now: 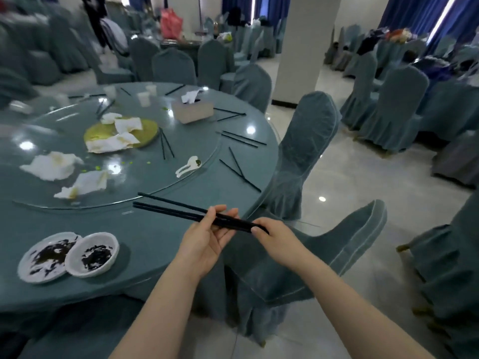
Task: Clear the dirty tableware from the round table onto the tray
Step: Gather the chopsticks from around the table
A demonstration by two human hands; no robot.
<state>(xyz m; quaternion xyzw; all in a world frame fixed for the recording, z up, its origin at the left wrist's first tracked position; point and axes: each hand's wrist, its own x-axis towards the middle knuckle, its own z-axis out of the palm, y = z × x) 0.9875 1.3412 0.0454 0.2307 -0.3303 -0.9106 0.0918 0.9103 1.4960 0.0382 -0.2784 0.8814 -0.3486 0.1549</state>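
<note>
Both hands hold a bundle of black chopsticks (171, 207) over the near edge of the round table (145, 242). My left hand (207, 237) grips the bundle near its middle, palm up. My right hand (277, 239) pinches the thick end. A dirty white plate (41, 257) and a dirty white bowl (93, 253) sit side by side at the front left. More black chopsticks (239, 169) lie scattered along the table's right side. A white spoon (188, 165) rests on the glass turntable (181, 177). No tray is in view.
Used napkins (51, 165) and a yellow mat (145, 129) lie on the turntable, with a tissue box (193, 111) and paper cups (143, 98) further back. Teal-covered chairs (305, 151) stand close at the table's right. A white pillar (303, 45) rises behind.
</note>
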